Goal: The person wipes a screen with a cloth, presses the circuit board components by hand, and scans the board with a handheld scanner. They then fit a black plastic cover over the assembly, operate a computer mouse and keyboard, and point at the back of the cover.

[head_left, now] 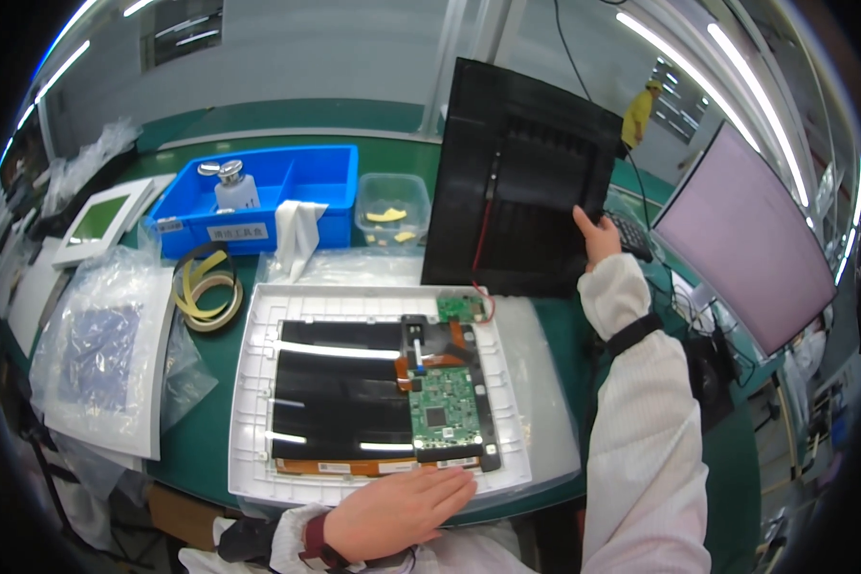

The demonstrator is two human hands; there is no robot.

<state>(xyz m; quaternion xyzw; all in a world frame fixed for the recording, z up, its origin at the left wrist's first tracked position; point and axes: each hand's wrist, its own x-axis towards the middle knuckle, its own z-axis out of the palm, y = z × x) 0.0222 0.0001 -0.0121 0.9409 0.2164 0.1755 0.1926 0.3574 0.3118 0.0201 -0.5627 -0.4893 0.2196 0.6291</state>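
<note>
My right hand (pixel 600 241) grips the right edge of a large black plastic back cover (pixel 545 182), which stands tilted up behind the work. My left hand (pixel 402 512) lies flat with fingers stretched out at the front edge of a white plastic frame (pixel 251 383). Inside that frame sit a glossy black panel (pixel 340 387) and a green circuit board (pixel 445 407) with orange flat cables. A small green board (pixel 461 308) rests at the frame's far right corner. From there a red wire (pixel 478 244) runs up along the black cover.
A blue divided bin (pixel 306 234) holds a white pump bottle (pixel 236 189), beside a clear tub (pixel 392 206) with yellow scraps. Tape rolls (pixel 215 304) and a bagged white panel (pixel 115 354) lie left. A monitor (pixel 746 239) and cables stand right; a person in yellow (pixel 638 115) is far back.
</note>
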